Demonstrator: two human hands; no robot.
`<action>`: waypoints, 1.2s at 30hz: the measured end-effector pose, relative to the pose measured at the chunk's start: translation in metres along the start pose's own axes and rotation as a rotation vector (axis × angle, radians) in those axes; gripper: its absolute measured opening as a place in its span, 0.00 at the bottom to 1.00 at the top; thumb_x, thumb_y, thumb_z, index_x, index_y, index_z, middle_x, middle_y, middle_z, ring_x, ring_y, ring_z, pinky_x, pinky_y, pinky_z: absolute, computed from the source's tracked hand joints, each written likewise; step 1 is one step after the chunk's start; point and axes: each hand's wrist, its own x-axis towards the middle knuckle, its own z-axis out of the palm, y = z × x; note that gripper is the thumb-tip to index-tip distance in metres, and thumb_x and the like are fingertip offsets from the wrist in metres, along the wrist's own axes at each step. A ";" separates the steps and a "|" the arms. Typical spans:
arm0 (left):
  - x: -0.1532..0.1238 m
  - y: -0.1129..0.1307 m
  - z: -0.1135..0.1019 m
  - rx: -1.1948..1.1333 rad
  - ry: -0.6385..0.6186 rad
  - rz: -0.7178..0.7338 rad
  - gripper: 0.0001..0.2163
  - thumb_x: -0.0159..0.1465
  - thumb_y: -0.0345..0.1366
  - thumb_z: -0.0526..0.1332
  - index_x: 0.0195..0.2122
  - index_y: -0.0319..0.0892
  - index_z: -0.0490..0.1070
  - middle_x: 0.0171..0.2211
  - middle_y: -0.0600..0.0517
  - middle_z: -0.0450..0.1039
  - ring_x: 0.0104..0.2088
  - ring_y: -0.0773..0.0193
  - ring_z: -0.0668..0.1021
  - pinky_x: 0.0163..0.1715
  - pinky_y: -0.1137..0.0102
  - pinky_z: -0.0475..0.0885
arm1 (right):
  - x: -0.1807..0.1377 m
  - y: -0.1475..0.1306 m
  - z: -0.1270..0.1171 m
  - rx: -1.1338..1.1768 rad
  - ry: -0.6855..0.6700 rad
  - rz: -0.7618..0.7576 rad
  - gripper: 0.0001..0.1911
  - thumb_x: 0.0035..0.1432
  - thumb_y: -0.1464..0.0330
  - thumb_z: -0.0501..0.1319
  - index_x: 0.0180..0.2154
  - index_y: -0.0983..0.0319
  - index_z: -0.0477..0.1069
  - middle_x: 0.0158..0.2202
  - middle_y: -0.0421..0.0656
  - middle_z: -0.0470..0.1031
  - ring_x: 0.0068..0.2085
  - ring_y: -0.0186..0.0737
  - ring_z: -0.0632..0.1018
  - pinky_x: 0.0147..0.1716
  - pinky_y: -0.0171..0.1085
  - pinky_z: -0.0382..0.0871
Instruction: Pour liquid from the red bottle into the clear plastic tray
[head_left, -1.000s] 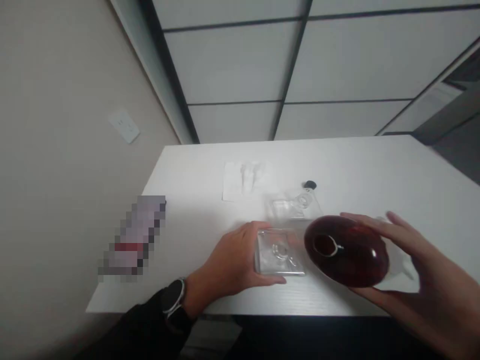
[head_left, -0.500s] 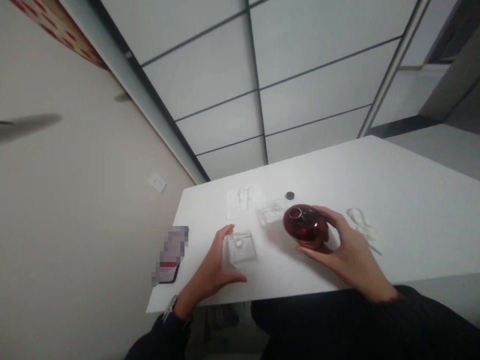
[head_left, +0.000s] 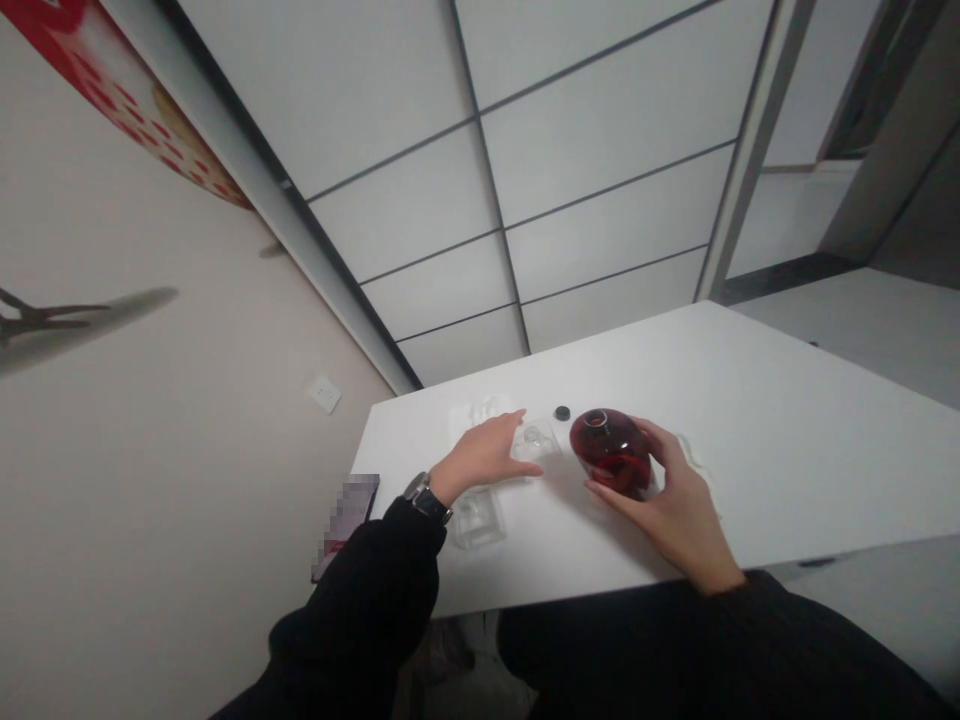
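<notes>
A round dark-red glass bottle [head_left: 611,455] with an open neck stands on the white table [head_left: 787,440]. My right hand [head_left: 667,495] curls round its right side and holds it. My left hand [head_left: 484,455] has reached across to a small clear glass bottle [head_left: 538,440] farther back, its fingers closed against the bottle's left side. A second clear square glass bottle [head_left: 478,518] stands near the table's front edge, just under my left wrist with its watch [head_left: 424,495]. A small black cap [head_left: 562,412] lies behind the red bottle.
A white paper or cloth [head_left: 480,412] lies behind my left hand, and more white material [head_left: 694,460] shows past my right hand. A blurred-out phone [head_left: 349,515] lies at the table's left edge. A beige wall with a socket [head_left: 324,394] runs along the left.
My left hand has left the near clear bottle and moved back to the farther clear one. The red bottle has been set upright on the table, my right hand still round it. The view has pulled back.
</notes>
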 end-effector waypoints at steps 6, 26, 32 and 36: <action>-0.025 0.009 0.005 0.099 -0.049 -0.002 0.37 0.61 0.42 0.74 0.69 0.38 0.64 0.68 0.36 0.69 0.67 0.39 0.73 0.66 0.48 0.68 | 0.002 0.005 0.000 0.007 0.045 -0.024 0.40 0.54 0.49 0.73 0.62 0.60 0.68 0.56 0.53 0.77 0.52 0.57 0.81 0.51 0.53 0.79; -0.096 -0.020 0.043 -0.194 0.225 -0.121 0.48 0.54 0.36 0.79 0.72 0.46 0.56 0.59 0.44 0.76 0.60 0.48 0.78 0.64 0.50 0.71 | -0.004 0.007 0.007 -0.112 -0.077 -0.153 0.37 0.59 0.47 0.70 0.63 0.58 0.66 0.57 0.53 0.78 0.54 0.58 0.82 0.53 0.54 0.80; -0.101 -0.030 0.043 -0.257 0.240 -0.088 0.43 0.55 0.33 0.75 0.70 0.48 0.58 0.58 0.45 0.76 0.59 0.49 0.79 0.64 0.48 0.71 | -0.004 0.005 0.010 -0.133 -0.045 -0.093 0.37 0.58 0.48 0.70 0.62 0.57 0.67 0.57 0.51 0.78 0.53 0.58 0.82 0.51 0.54 0.80; -0.107 -0.033 0.039 -0.272 0.232 -0.083 0.41 0.56 0.33 0.73 0.70 0.49 0.59 0.59 0.45 0.76 0.60 0.48 0.78 0.64 0.48 0.71 | -0.003 0.004 0.011 -0.142 -0.041 -0.059 0.35 0.59 0.47 0.69 0.61 0.56 0.67 0.57 0.51 0.77 0.52 0.57 0.82 0.49 0.53 0.81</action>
